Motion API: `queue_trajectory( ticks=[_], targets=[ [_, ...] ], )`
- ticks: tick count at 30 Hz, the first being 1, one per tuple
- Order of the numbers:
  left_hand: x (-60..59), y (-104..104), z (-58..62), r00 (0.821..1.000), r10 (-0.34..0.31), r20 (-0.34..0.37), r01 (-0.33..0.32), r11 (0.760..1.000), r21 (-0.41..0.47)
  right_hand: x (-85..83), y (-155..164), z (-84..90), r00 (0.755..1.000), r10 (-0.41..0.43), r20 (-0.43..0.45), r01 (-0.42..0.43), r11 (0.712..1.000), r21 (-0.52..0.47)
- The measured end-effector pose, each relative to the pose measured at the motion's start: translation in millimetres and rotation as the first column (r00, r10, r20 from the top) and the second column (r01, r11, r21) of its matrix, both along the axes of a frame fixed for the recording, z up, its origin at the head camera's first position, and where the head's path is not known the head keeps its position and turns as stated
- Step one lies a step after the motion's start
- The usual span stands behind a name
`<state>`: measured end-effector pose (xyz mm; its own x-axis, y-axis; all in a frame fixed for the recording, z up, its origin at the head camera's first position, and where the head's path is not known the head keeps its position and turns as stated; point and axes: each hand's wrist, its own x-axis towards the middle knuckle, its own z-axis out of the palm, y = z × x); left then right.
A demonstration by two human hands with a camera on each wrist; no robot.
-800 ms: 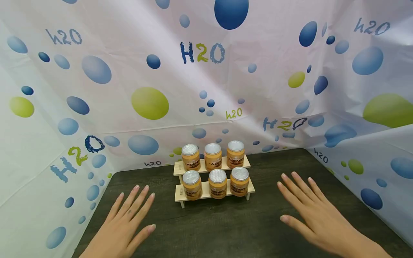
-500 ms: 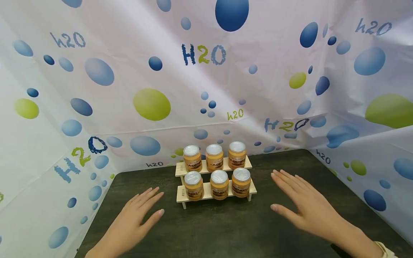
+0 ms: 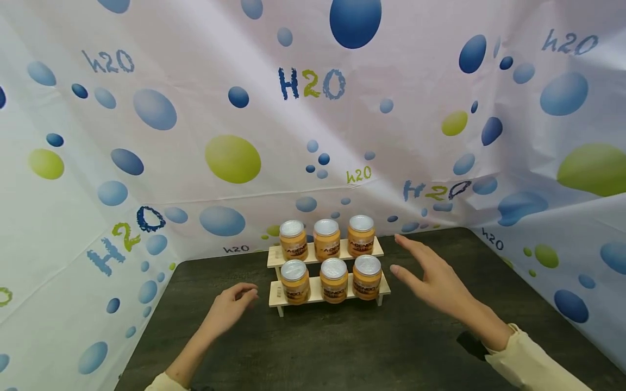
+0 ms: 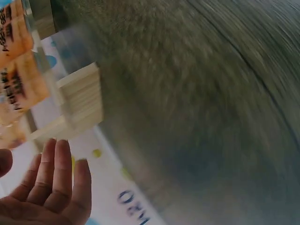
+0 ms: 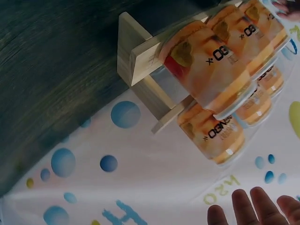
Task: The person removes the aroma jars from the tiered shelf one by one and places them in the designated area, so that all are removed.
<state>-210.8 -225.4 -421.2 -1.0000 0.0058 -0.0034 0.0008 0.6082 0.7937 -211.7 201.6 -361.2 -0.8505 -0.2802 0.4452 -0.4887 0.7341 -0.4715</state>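
A two-tier pale wooden stand carries two rows of orange-labelled cans with silvery tops, three to a row. The front row holds a left can, a middle can and a right can. Behind it, the upper tier bears another three, among them the back right can. My left hand hovers left of the stand with its fingers loosely bent and holding nothing. To the right, my right hand reaches toward the stand, fingers extended, thumb apart. In the right wrist view, its fingertips show below the cans.
The stand sits on a dark wood-grain table, toward its back edge. A white sheet with blue and green dots and H2O lettering rises behind and along both sides. A cream sleeve covers my right forearm.
Both hands have moved inward toward the stand from spread, flat positions. The left fingers have bent, and the right hand has turned sideways. The cans and stand have stayed put.
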Motion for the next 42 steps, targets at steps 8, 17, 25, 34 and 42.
queue_trajectory(
  ticks=[8, 17, 25, 34, 42],
  targets=[
    [-20.4, 9, -26.3, 0.963, -0.019, 0.270, -0.056, 0.962, 0.267, -33.5, -14, -3.5, 0.995, 0.066, 0.080, -0.052, 0.986, -0.155],
    [-29.0, 20, -36.7, 0.935, -0.085, 0.345, -0.024, 0.954, 0.300, -58.8, -25, -6.2, 0.990, 0.081, 0.114, -0.053, 0.971, -0.231],
    [-30.2, 21, -42.9, 0.917, -0.116, 0.382, -0.002, 0.956, 0.295, -78.5, -34, -5.7, 0.985, 0.122, 0.126, -0.092, 0.972, -0.218],
    [-30.6, 23, -45.8, 0.918, -0.121, 0.378, 0.007, 0.957, 0.289, -94.5, -44, -8.6, 0.986, 0.146, 0.080, -0.128, 0.972, -0.195],
    [-31.5, 27, -48.2, 0.927, -0.094, 0.362, -0.009, 0.962, 0.274, -100.8, -45, -13.2, 0.980, 0.158, 0.122, -0.132, 0.971, -0.198]
  ],
)
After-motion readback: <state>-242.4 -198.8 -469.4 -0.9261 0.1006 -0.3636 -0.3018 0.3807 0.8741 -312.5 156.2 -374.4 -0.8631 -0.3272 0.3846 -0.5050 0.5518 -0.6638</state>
